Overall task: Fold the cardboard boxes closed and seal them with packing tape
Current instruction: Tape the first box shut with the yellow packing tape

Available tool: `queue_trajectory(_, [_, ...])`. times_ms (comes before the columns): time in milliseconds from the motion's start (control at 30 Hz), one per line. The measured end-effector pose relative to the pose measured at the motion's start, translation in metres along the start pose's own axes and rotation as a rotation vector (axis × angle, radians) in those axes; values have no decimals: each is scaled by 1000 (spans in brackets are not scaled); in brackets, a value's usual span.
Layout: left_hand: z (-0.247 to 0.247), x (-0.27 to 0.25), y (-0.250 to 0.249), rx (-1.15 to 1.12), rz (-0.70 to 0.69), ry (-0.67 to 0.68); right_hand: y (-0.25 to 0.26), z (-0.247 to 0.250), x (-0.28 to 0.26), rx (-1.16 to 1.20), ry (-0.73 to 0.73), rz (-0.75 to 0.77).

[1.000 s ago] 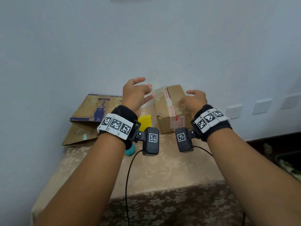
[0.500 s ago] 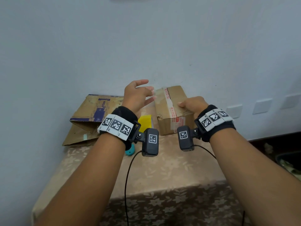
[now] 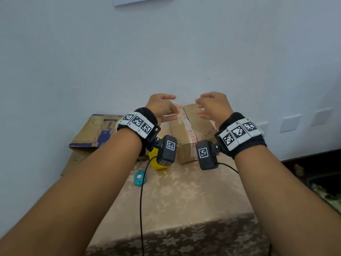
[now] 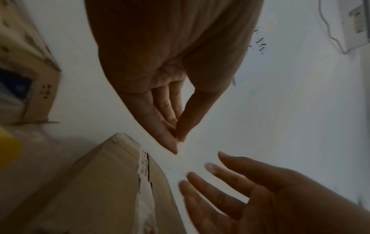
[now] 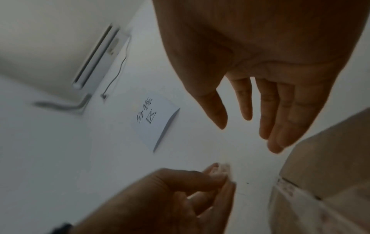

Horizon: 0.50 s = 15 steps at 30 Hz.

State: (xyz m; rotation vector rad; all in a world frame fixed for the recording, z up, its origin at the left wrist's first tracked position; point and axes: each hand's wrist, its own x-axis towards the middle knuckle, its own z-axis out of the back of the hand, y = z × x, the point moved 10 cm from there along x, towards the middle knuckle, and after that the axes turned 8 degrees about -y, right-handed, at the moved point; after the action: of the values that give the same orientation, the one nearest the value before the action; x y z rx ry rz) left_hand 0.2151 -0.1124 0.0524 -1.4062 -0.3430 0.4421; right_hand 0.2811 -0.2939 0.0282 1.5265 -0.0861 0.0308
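— Box [image 3: 191, 133] sits at the far edge of my table [image 3: 184, 196], against the wall, flaps down, tape along the seam.
— Hands?
— Left hand [image 3: 160, 108] and right hand [image 3: 214, 106] hover above it — fingers spread, loosely bent, holding nothing. Flattened cardboard [image 3: 92, 133] lies far left.

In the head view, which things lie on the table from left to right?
Flattened cardboard box → teal object → yellow object → taped cardboard box.
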Motion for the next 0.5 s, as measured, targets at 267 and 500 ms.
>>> queue_trajectory(267, [-9,16,11,-20,43,7,-18,-24,-5,146,142,-100])
queue_trajectory(500, [-13,24,9,129,-9,-11,-20,-19,3,-36,49,-27])
